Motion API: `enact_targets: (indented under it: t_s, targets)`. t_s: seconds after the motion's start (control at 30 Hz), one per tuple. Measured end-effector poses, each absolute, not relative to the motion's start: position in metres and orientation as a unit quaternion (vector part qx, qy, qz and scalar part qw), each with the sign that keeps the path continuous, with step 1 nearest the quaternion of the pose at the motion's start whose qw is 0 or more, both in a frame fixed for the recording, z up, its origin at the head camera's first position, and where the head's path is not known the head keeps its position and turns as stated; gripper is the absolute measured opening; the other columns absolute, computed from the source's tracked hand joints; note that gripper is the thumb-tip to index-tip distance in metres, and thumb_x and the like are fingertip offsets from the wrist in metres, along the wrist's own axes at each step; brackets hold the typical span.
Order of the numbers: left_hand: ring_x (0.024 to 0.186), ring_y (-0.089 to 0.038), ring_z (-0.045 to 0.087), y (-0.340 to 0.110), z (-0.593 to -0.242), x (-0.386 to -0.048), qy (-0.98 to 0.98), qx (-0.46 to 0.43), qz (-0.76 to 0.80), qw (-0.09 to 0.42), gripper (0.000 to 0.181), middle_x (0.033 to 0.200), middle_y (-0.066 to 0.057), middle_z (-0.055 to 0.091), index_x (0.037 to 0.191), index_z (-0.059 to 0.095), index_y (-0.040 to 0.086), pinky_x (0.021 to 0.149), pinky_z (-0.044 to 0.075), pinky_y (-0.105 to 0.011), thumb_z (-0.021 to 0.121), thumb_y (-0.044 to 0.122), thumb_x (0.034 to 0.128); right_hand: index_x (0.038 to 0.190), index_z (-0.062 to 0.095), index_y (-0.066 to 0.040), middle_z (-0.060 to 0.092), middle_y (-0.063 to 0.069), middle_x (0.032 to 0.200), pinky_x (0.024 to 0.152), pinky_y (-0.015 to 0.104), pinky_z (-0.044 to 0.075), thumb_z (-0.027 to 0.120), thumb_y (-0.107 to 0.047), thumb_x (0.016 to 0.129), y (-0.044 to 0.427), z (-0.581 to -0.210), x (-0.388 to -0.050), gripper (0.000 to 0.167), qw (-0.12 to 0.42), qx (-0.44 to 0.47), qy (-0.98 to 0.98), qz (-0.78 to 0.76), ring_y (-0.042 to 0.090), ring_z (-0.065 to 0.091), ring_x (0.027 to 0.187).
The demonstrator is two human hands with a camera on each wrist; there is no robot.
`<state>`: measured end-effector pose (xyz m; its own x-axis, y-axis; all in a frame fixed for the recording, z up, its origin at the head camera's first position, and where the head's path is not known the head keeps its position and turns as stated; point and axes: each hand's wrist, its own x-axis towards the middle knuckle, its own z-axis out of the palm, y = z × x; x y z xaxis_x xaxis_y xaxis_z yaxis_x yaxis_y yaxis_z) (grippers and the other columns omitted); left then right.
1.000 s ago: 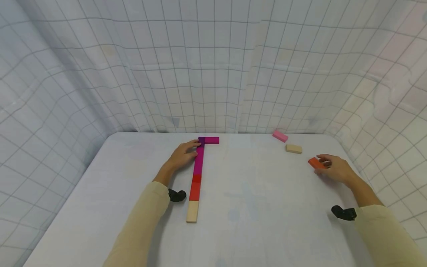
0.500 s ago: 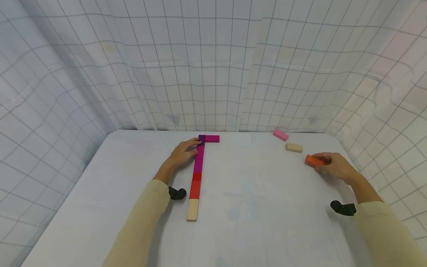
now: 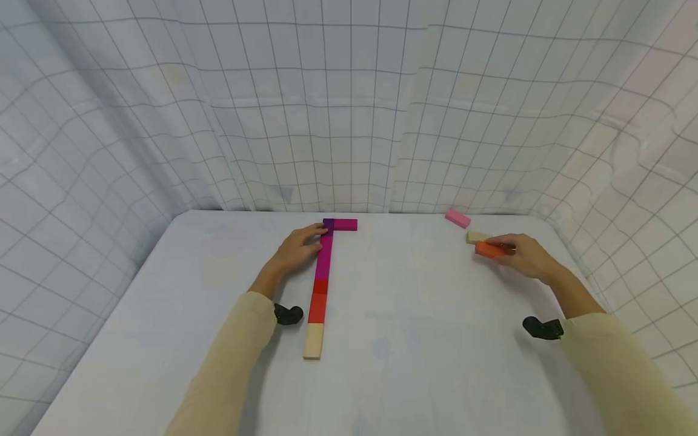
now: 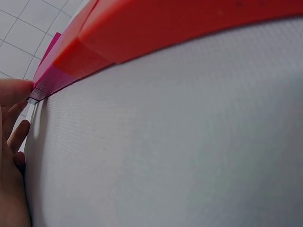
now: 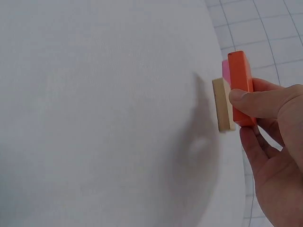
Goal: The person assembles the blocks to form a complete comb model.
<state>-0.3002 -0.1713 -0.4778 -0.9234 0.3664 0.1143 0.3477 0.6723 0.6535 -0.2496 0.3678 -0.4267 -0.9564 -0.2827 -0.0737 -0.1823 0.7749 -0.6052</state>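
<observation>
Nearby, a row of blocks is stretching away across the worktop, the left hand seemingly steadying its far end with loosely extended fingers. The right hand is pinching a raised orange block, partly hiding a pale block; a pink block is lying beyond.

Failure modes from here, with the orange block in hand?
The orange block, pinched in the right hand, might slip. Just beyond it in the head view, the loose cream block might get bumped. The left hand touches the block row; a twitch may skew it.
</observation>
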Motion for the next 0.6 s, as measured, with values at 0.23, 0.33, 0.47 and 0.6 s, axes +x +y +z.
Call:
enact_targets:
  t_s: [0.23,0.33,0.47,0.6]
  targets:
    - [0.148,-0.04,0.033,-0.172,-0.48,-0.303,0.91,0.2,0.362,0.012,0.048,0.159,-0.019,0.042,0.146,0.056,-0.001,0.12,0.022,-0.06,0.053,0.012,0.1002,0.141,0.06,0.002,0.058,0.026,0.138,0.105,0.06,0.044,0.066,-0.002,0.098,0.34,-0.423,-0.263,0.044,0.086,-0.143,0.936,-0.31,0.043,0.051,0.125]
    - [0.148,-0.04,0.033,-0.171,-0.482,-0.304,0.91,0.198,0.363,0.013,0.048,0.159,-0.018,0.042,0.146,0.056,-0.001,0.12,0.022,-0.059,0.053,0.012,0.1003,0.14,0.062,0.002,0.059,0.024,0.136,0.105,0.059,0.045,0.066,-0.001,0.098,0.327,-0.422,-0.265,0.042,0.083,-0.151,0.932,-0.318,0.042,0.052,0.123]
    - [0.149,-0.039,0.032,-0.17,-0.481,-0.303,0.912,0.193,0.362,0.016,0.048,0.16,-0.017,0.041,0.147,0.055,0.0,0.121,0.021,-0.059,0.053,0.011,0.101,0.138,0.063,0.002,0.061,0.023,0.134,0.104,0.058,0.046,0.067,-0.001,0.098,0.311,-0.422,-0.269,0.04,0.078,-0.169,0.93,-0.318,0.041,0.054,0.121]
    - [0.149,-0.04,0.032,-0.17,-0.482,-0.302,0.912,0.195,0.36,0.014,0.047,0.16,-0.018,0.041,0.147,0.055,-0.001,0.121,0.021,-0.059,0.053,0.012,0.1012,0.138,0.064,0.002,0.063,0.02,0.134,0.104,0.056,0.047,0.068,0.0,0.097,0.298,-0.423,-0.274,0.041,0.077,-0.179,0.927,-0.321,0.039,0.056,0.12]
